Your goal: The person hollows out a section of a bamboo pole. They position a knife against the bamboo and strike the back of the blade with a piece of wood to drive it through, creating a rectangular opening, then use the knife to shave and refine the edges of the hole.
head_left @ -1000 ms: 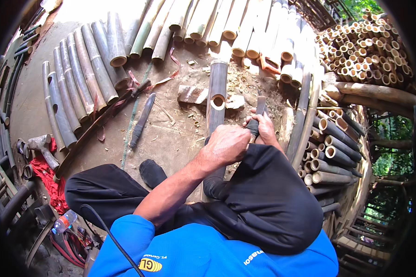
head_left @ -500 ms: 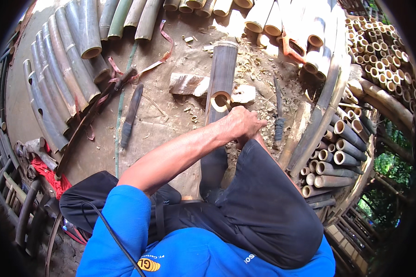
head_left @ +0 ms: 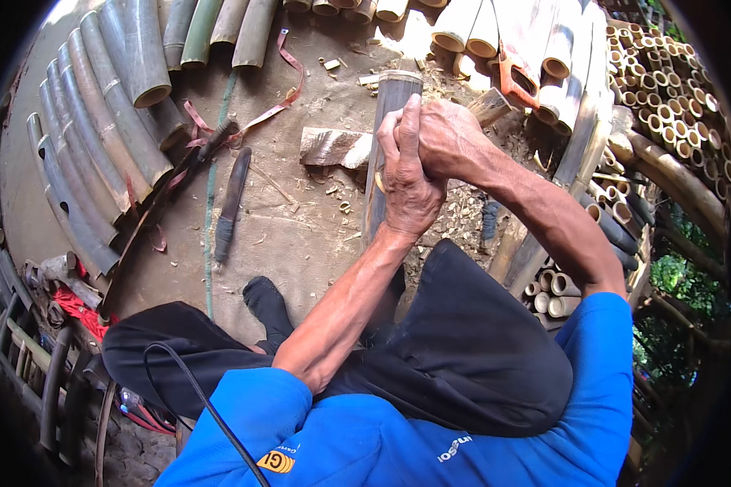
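The camera sits on the person's head and looks down, tipped a bit forward. The bright blue cloth shirt (head_left: 374, 446) is very near, at the bottom. The bare left hand (head_left: 406, 174) and bare right hand (head_left: 451, 140) are close, above the middle. Long, round, grey bamboo poles (head_left: 118, 89) lie farther off. Straight things bend near the view's dark, round edge.
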Available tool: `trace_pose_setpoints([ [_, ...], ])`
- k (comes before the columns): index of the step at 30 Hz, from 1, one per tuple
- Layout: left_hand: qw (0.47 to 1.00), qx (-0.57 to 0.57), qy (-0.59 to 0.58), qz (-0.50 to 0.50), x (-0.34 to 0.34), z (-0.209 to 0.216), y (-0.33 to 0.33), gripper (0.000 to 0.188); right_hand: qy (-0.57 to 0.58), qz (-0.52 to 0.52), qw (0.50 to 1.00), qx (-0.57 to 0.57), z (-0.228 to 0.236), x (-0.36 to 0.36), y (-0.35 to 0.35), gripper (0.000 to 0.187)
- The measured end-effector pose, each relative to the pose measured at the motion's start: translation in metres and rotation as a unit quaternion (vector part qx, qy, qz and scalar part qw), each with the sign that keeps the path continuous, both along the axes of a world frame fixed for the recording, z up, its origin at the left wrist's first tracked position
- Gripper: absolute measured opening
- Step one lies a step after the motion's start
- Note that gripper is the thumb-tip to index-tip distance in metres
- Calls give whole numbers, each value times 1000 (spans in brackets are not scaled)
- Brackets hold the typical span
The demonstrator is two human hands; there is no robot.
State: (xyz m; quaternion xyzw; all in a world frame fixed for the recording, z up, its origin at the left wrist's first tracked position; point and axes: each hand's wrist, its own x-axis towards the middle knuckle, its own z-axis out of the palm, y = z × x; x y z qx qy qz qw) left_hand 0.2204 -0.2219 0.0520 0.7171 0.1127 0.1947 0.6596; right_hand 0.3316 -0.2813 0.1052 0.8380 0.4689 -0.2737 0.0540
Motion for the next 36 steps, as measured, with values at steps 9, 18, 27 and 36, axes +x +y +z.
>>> trace_pose_setpoints([
  [9, 981, 91, 30, -172, -44, 15, -29, 112, 147, -125, 981, 9, -24, -61, -105, 41],
  [18, 786, 287, 15, -547, -23, 22, 67, 101, 191, -645, 725, 148, -87, -192, 5, 58],
  [27, 784, 328, 401, -342, -144, 82, 138, 68, 719, -556, 132, 396, -70, -202, -13, 43],
  [36, 595, 561, 300, -492, -6, 128, 132, 18, 693, -595, -103, 394, -73, -181, 2, 40],
])
